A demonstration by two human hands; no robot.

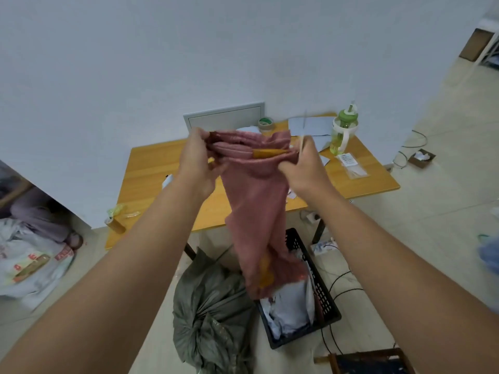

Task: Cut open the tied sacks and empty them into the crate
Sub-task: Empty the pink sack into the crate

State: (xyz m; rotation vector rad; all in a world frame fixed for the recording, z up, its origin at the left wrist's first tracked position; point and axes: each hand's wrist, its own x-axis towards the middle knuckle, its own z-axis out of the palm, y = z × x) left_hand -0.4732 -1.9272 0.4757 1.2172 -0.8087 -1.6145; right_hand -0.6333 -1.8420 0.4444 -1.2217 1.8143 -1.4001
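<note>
Between the hands hangs a pink sack (256, 201) of matt, finely woven mesh-like cloth with strips of glossy tan tape (267, 153) stuck on it. Below the hands, the black crate (325, 300) looks like hard latticed plastic and holds crumpled white paper (290, 306), and just left of it the grey-green sack (213, 311) is creased with a dull sheen. Beyond the hands the counter (151, 174) is smooth, orange-toned wood-grain, carrying a translucent green plastic bottle (341, 130).

Green bottle (342, 130) on wooden table (151, 171)
</note>
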